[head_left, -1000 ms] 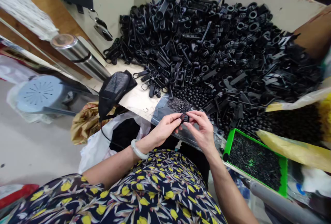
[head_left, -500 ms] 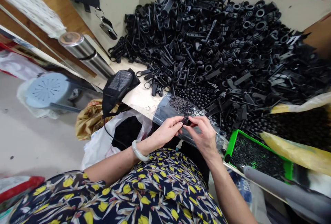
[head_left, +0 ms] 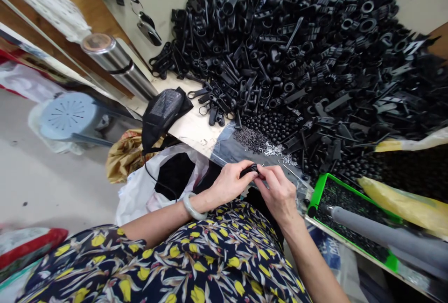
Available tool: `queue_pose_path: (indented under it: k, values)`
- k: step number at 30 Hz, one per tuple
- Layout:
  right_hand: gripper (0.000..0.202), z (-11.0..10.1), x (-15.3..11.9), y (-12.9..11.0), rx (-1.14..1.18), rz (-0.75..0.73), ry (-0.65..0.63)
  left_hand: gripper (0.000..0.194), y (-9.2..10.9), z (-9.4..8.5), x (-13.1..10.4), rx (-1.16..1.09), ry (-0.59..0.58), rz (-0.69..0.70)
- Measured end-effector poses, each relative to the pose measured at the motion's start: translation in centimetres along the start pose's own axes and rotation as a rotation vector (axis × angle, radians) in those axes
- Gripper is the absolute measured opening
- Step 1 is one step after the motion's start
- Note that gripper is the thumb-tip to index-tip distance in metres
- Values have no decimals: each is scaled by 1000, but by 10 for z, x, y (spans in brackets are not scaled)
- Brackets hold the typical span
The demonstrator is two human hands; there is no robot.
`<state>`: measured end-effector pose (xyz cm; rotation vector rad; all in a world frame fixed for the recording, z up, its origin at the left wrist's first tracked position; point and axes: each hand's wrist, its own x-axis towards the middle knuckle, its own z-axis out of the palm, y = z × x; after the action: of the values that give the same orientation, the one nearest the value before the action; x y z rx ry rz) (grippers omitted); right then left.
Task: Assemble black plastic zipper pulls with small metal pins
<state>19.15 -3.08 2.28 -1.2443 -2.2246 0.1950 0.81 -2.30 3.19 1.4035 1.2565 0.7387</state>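
Note:
A small black plastic part (head_left: pixel 249 170) is held between my two hands over the table's front edge. My left hand (head_left: pixel 228 182), with a pale bangle on the wrist, is closed around its left side. The fingertips of my right hand (head_left: pixel 280 192) pinch together at its right end; a thin light sliver shows there, too small to name. Just beyond my hands lie short silver pins (head_left: pixel 273 150), tiny dark pieces (head_left: pixel 250 138) and black beads (head_left: pixel 275 125). Behind them rises a big heap of black plastic parts (head_left: pixel 259 55), many with rings and handles.
At right sits a green tray (head_left: pixel 317 194) of small black bits, crossed by a grey tube (head_left: pixel 371 233). Yellow plastic (head_left: pixel 395 198) lies beyond it. To the left are a steel flask (head_left: pixel 122 69), a black mesh pouch (head_left: pixel 166 111), a white bag (head_left: pixel 136 200) and a stool (head_left: pixel 68 114).
The view has shifted slightly. My left fingers now wrap further over the black part, and it has turned in my hands. My right fingertips stay pinched at its right end.

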Motion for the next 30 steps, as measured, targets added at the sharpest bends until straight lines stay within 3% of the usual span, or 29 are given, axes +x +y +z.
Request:
queue_pose_path:
  k: [5, 9, 12, 17, 30]
  values:
    - [23, -3, -4, -1, -75, -40, -13, 24, 1, 3, -1, 71, 13, -39]
    - [32, -8, -6, 2, 8, -47, -59, 24, -7, 5, -1, -38, -27, -29]
    - [34, -9, -10, 6, 17, -74, -23, 24, -11, 7, -2, -89, -67, -6]
    - [43, -3, -21, 11, -9, -85, 0, 24, -8, 11, -4, 47, -37, -2]
    - [39, 1, -27, 6, -22, -57, -27, 25, -11, 16, -7, 109, -35, 20]
